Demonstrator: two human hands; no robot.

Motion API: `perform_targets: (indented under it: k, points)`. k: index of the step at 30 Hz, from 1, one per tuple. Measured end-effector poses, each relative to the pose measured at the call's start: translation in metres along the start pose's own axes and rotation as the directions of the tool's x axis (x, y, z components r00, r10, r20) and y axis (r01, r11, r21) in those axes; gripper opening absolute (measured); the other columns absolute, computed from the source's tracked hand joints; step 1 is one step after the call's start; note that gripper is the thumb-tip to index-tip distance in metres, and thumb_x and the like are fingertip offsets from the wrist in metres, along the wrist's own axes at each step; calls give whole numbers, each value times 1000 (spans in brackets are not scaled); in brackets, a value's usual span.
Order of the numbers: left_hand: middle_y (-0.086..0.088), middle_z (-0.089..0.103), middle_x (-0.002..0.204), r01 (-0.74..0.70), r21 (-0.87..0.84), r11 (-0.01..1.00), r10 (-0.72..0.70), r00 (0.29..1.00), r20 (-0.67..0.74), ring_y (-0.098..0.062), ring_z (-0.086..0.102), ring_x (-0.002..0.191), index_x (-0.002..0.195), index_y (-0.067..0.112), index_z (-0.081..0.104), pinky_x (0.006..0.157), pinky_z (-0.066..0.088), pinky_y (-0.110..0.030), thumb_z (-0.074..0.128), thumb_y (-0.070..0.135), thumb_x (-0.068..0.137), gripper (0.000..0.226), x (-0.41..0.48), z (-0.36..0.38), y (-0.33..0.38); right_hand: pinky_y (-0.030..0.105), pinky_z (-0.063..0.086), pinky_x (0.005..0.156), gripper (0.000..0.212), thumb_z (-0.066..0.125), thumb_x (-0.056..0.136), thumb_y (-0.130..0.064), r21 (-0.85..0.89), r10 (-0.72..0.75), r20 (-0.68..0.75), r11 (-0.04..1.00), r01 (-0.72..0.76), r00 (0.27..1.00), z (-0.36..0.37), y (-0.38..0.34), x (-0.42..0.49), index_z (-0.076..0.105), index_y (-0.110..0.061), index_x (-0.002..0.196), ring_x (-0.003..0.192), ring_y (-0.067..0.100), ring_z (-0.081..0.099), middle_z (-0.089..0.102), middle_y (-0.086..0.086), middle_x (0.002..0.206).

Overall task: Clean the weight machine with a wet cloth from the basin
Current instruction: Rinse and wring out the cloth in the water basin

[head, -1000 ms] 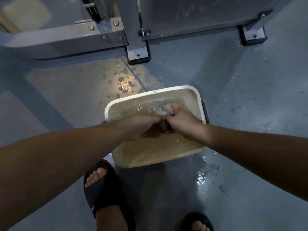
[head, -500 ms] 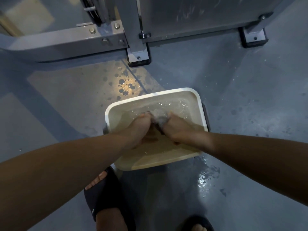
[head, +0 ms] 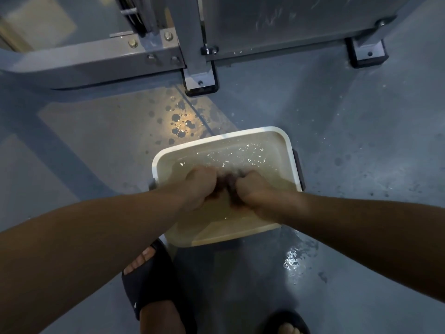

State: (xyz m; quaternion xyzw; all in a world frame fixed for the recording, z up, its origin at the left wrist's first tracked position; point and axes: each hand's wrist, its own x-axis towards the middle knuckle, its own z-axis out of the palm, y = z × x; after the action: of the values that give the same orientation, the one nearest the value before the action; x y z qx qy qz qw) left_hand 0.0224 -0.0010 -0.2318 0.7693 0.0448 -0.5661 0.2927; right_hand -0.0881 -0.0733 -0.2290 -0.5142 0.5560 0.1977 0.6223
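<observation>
Basin (head: 218,139) holds water (head: 243,156); left hand (head: 199,186), right hand (head: 256,192) grip cloth (head: 228,182) inside.

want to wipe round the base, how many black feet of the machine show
2: the middle foot just beyond the basin, and the right foot at upper right. Others may be out of frame.

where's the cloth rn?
Head view, centre: the cloth is bunched between the left hand and right hand, both gripping it, low inside the white basin on the floor before the weight machine.
</observation>
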Motion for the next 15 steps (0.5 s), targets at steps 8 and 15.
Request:
perform_targets:
  k: [8, 15]
  points:
    - [-16, 57, 84, 56, -172, 983, -37, 993, 112, -25, 54, 69, 92, 10, 61, 61, 42, -28, 42, 34, 103, 33, -2, -7, -4, 35, 54, 64, 57, 35, 104, -56, -167, -177, 38, 969, 181, 983, 12, -10, -21, 71, -12, 100, 71, 19, 61, 70, 5, 94]
    - [-1, 46, 69, 167, -361, 918, -66, 959, 276, -15, 45, 63, 63, 20, 55, 61, 34, -28, 56, 29, 93, 32, -7, 0, 9, 37, 51, 60, 50, 37, 104, -37, -298, -563, -89, 802, 517, 822, 17, -11, -22, 65, -12, 71, 69, 24, 66, 68, 6, 69]
